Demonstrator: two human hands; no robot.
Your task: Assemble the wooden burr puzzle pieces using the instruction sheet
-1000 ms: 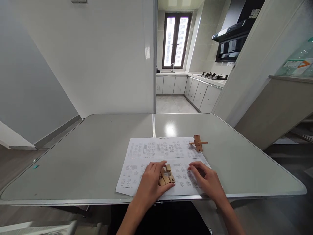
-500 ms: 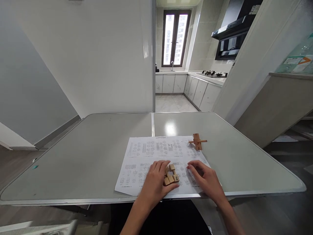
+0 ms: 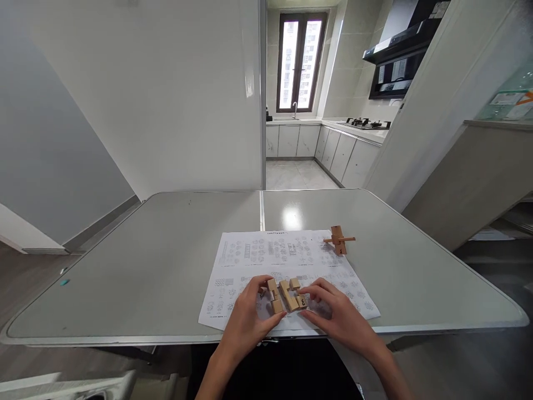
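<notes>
Light wooden notched puzzle pieces lie on the printed sheet near the table's front edge. My left hand (image 3: 245, 318) is closed round the leftmost notched wooden piece (image 3: 276, 305), fingertips at its far end and thumb at its near end. A narrow gap parts it from the middle notched piece (image 3: 287, 294). My right hand (image 3: 338, 314) is at the right side, its thumb and fingers closed about the wooden piece marked 3 (image 3: 301, 301). The right fingertips partly cover that piece. Beneath both hands is the diagram sheet (image 3: 245, 273).
A brown wooden cross-shaped assembly (image 3: 338, 240) with a thin stick through it rests at the sheet's far right corner. A small teal object (image 3: 64, 282) lies by the left edge of the grey table (image 3: 145, 266). Beyond the table stand a wall and a kitchen.
My left hand has shifted left with one notched piece, opening a gap in the group. My right hand has come left from the sheet to the piece marked 3.
</notes>
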